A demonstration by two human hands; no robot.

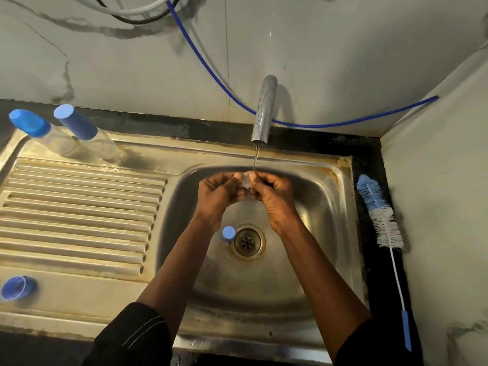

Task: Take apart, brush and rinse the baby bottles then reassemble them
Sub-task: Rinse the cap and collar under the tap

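From my remote seat I see both hands raised over the sink basin (330, 196), meeting under the tap (264, 109); my left hand (219, 192) and right hand (274, 196) each pinch a small clear teat (246, 180) between thumb and curled fingers, so the grip is narrow and closed on that one piece, though its detail is too blurred to say more. A thin water stream (255, 159) falls from the spout straight onto the teat where the fingertips meet. Directly below the grip, down in the basin, lies the drain (247, 242), and just beside it, under my left wrist, sits a small blue round piece (228, 232). Well off to the left of the grip, at the far edge of the ribbed drainboard (79, 207), two clear baby bottles with blue caps stand side by side, one (34, 128) further out than the other (79, 125). Near my left elbow a loose blue cap (17, 287) lies on its side. To the right of the grip, outside the basin on the dark counter, a blue and white bottle brush (380, 212) lies flat, bristles away from me
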